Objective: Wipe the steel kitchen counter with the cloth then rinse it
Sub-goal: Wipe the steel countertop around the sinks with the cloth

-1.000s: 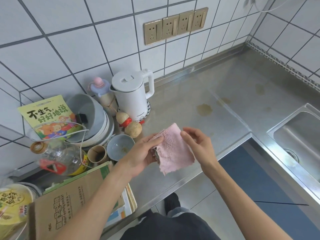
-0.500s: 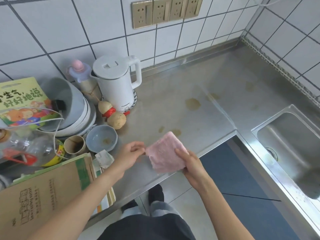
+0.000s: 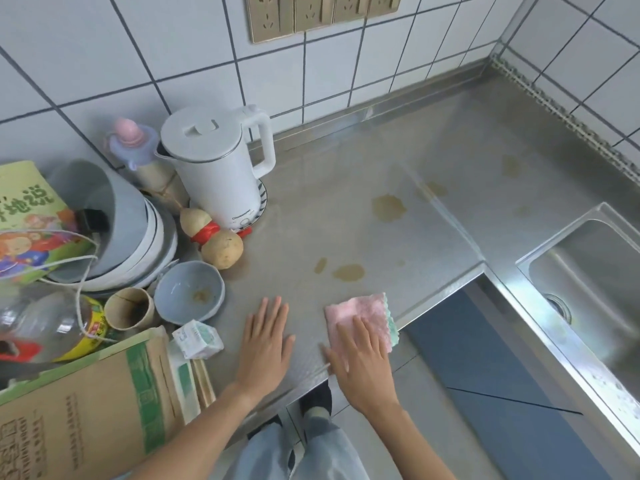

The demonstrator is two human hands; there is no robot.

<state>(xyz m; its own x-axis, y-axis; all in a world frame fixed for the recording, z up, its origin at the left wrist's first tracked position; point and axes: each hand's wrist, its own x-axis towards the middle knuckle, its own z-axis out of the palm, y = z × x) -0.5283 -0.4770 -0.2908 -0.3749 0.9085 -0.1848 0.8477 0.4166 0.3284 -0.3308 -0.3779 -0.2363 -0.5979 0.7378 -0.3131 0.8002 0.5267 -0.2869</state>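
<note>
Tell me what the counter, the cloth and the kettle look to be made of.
Counter: brushed steel, going by its grey sheen and soft reflections.
Cloth: fuzzy pink microfibre or terry, with a green stitched edge.
Kettle: matte white shell, likely plastic, with a moulded handle.

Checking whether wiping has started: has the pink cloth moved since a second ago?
Yes. The pink cloth has come down from mid-air onto the steel counter, just short of the brown stains.

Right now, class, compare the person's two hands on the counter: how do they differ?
The right hand presses flat on the pink cloth; the left hand rests on bare steel counter. The right hand lies at the counter's front edge; the left hand sits nearer the blue bowl. Both have straight fingers, palms down.
</note>
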